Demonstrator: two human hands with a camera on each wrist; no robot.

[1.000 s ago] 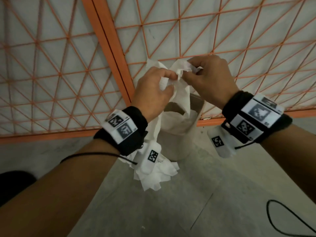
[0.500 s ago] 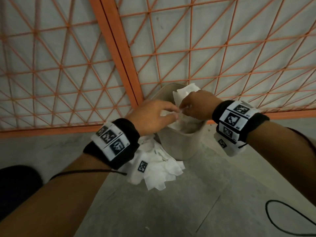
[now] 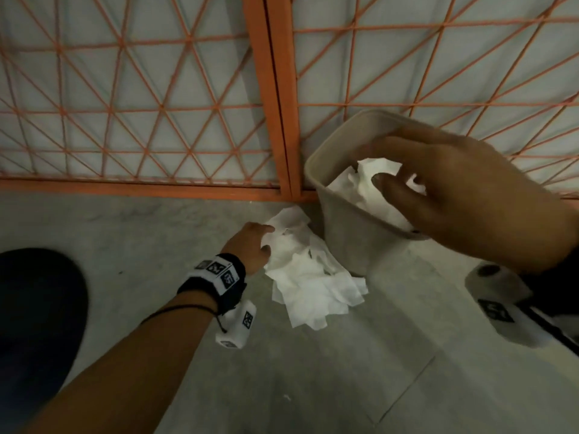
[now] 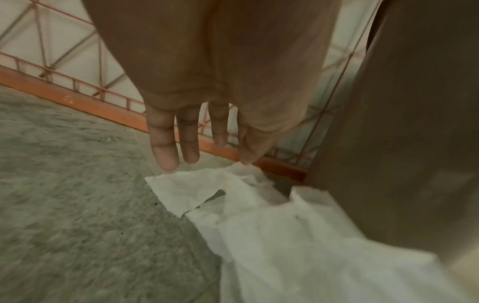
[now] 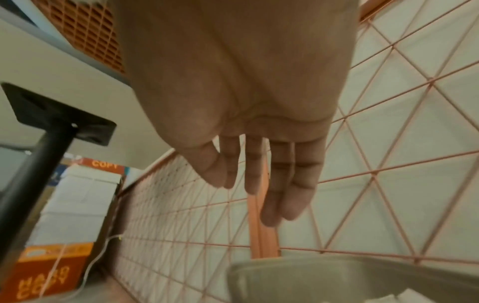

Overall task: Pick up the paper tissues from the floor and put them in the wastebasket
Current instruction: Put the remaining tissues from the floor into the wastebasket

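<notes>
Both of your hands are holding nothing right now. Your left hand [image 3: 252,245] sits low at centre frame in the head view, and the left wrist view shows its fingers [image 4: 163,147] straight and spread above the tissue pile [image 3: 308,277], with the thumb tip touching or nearly touching the far edge of the paper; blur hides which. Your right hand [image 3: 463,195] hangs over the wastebasket [image 3: 347,233] at right of frame, its fingers [image 5: 285,184] long and loose, nothing pinched.

Room to move: the orange lattice panel [image 3: 141,104] fills the top of the frame, and its bottom rail runs just behind both the pile and the basket. The grey floor [image 3: 313,386] opens wide toward the bottom of the frame, while a dark rounded shape [image 3: 37,308] sits at lower left.

That pile is a loose, crumpled heap with its long axis running from the rail at upper left down toward lower right, right against the basket's left wall.

Inside the basket, at least one crumpled white tissue [image 3: 369,183] lies bunched below the rim, partly hidden by your right hand. Its mouth faces up and tips toward the lower right of the frame.
</notes>
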